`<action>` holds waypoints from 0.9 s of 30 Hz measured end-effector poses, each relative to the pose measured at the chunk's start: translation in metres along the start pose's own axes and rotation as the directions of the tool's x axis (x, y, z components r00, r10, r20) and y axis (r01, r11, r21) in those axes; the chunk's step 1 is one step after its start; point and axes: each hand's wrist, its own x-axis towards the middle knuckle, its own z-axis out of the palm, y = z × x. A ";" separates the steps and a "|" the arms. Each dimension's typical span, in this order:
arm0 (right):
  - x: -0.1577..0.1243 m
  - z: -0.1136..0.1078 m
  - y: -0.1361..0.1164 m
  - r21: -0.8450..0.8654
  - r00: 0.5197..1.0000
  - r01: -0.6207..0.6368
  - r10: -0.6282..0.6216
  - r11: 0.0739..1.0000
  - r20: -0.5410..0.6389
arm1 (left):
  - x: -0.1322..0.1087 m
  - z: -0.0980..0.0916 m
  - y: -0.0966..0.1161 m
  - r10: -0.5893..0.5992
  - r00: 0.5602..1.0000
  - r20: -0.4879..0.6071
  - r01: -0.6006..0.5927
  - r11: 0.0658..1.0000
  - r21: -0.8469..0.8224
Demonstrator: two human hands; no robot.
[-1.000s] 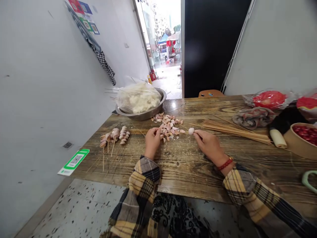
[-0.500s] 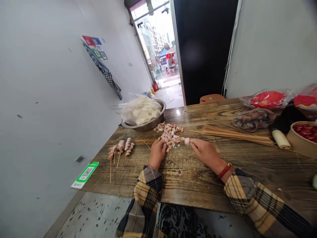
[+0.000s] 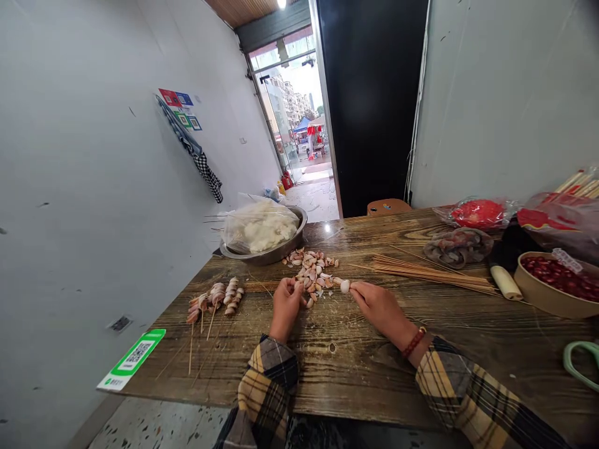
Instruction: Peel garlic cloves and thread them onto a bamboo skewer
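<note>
A pile of garlic cloves, pinkish and partly in loose skin, lies mid-table. My left hand is at its near left edge with thumb and fingers closed together; what is between the fingertips is hidden. My right hand reaches in from the right, pinching a pale round garlic clove at its fingertips. Whether a stick runs through that clove does not show. On the left lie several garlic skewers, cloves threaded on thin sticks. A bundle of bamboo skewers lies beyond my right hand.
Behind the pile stands a metal basin with a plastic bag of pale food. To the right are a crumpled cloth, a bowl of dark red fruit and green-handled scissors. A green code card lies at the left edge.
The camera view has tilted up and turned slightly right, bringing the scissors' handle into view. Both hands keep nearly the same places by the garlic; the right still pinches the pale clove.
</note>
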 end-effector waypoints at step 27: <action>-0.004 -0.006 -0.002 0.061 0.996 -0.002 0.007 0.998 -0.085 | -0.010 0.030 0.043 0.005 0.903 0.430 0.189 0.894 -0.405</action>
